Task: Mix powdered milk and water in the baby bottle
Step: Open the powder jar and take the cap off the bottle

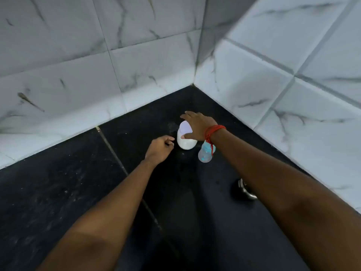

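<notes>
Baby bottle [205,155]: clear with a blue tint, standing on the tabletop near the corner of the room, just right of the jar and partly hidden behind the right wrist. Whether it touches the jar cannot be told.
Jar [186,144]: translucent white, white powder visible in its lower part, standing upright on the tabletop.
Lid [184,127]: pale lavender-white, on top of the jar.
Right hand [199,125]: spread over the lid from the right, thumb touching the near edge, fingers reaching across the far side. Whether the grip is closed on the lid cannot be told.
Red thread [214,131]: wound around the right wrist, one loose end hanging in front of the baby bottle.
Left hand [159,148]: just left of the jar, not touching it, fingers loosely curled, holding nothing.
Metal object [245,189]: shiny, on the tabletop, mostly hidden under the right forearm; its type cannot be identified.
Tabletop [58,192]: black polished stone with pale specks.
Seam [113,146]: a joint line running diagonally between two slabs.
Left wall [58,55]: large white tiles with grey marble veining, meeting the tabletop edge.
Right wall [293,85]: the same tiles, darker grout lines, joining the left wall at the corner.
</notes>
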Tool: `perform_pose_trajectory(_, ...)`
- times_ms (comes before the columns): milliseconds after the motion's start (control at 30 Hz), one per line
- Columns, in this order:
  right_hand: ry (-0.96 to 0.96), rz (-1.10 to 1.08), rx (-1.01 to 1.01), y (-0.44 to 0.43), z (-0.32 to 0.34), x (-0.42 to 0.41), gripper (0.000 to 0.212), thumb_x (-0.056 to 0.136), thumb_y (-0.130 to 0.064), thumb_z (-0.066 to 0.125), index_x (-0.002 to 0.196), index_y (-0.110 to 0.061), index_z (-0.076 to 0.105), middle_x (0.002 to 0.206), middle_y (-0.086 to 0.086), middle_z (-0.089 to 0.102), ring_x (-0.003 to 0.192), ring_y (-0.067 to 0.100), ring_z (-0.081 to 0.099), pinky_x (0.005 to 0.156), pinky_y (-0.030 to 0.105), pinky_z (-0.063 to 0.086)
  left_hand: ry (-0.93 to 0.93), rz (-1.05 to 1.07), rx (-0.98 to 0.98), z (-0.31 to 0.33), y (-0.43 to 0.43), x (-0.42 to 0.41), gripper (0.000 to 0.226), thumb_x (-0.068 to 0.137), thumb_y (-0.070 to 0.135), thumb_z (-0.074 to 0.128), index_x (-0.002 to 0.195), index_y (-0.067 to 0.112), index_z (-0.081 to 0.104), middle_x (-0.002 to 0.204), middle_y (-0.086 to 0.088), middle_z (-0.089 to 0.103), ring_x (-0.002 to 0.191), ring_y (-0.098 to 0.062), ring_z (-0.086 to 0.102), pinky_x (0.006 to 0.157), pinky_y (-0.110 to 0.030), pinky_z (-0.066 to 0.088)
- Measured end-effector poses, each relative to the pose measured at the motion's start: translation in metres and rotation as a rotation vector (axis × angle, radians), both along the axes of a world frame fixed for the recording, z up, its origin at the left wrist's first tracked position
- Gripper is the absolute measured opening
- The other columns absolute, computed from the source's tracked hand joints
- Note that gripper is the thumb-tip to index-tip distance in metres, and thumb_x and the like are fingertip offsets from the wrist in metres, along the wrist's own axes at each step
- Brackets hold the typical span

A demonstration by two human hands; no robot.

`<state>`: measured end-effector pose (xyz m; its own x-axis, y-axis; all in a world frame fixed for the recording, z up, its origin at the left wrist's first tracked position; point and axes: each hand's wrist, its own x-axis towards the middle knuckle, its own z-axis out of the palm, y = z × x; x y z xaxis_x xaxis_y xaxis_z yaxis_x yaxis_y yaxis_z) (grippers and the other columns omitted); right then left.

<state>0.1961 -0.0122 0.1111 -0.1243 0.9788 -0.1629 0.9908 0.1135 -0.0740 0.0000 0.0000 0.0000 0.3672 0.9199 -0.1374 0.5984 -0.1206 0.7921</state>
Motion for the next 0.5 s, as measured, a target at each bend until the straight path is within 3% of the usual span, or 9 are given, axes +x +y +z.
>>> perform_pose_trajectory(133,-0.015,-0.039,-0.136,0.01,-0.005,0.0,0.086,0.081,-0.052,0.073,0.152,-0.023,0.034,0.149,0.006,0.045,0.129,0.031,0.052,0.102,0.047,0.048,-0.037,0.042,-0.024,-0.017,-0.002,0.002,0.042,0.095,0.015,0.073,0.136,0.018,0.065,0.116,0.003,0.068,0.106,-0.015,0.067,0.102,-0.038,0.055)
perform_pose_trajectory(233,0.05,-0.063,-0.133,0.012,-0.005,-0.002,0.083,0.079,-0.048,0.078,0.148,-0.022,0.04,0.14,0.008,0.05,0.121,0.032,0.056,0.098,0.044,0.051,-0.112,0.06,-0.019,-0.021,-0.003,0.005,0.075,0.085,0.021,0.085,0.151,0.021,0.05,0.136,-0.001,0.06,0.121,-0.015,0.058,0.109,-0.037,0.05)
perform_pose_trajectory(300,0.084,-0.078,-0.113,0.011,0.001,-0.002,0.079,0.077,-0.049,0.078,0.144,-0.023,0.046,0.134,0.008,0.055,0.116,0.03,0.059,0.094,0.041,0.052,-0.154,0.049,0.011,-0.019,-0.008,0.008,0.1,0.076,0.036,0.092,0.159,0.025,0.037,0.152,0.0,0.051,0.135,-0.016,0.051,0.114,-0.038,0.045)
perform_pose_trajectory(400,0.18,-0.138,-0.038,0.004,0.017,-0.003,0.066,0.074,-0.06,0.074,0.128,-0.025,0.058,0.119,0.003,0.064,0.106,0.027,0.064,0.088,0.04,0.056,-0.191,0.037,0.082,-0.009,-0.022,0.013,0.127,0.063,0.062,0.092,0.163,0.032,0.02,0.166,0.005,0.036,0.151,-0.016,0.036,0.121,-0.04,0.037)
perform_pose_trajectory(500,0.242,-0.251,0.034,-0.008,0.04,-0.009,0.062,0.071,-0.075,0.063,0.102,-0.021,0.066,0.096,-0.001,0.067,0.086,0.021,0.064,0.075,0.037,0.057,-0.316,0.048,0.153,0.006,-0.047,0.019,0.135,0.06,0.06,0.096,0.165,0.032,0.016,0.169,0.009,0.03,0.155,-0.01,0.03,0.125,-0.041,0.035)
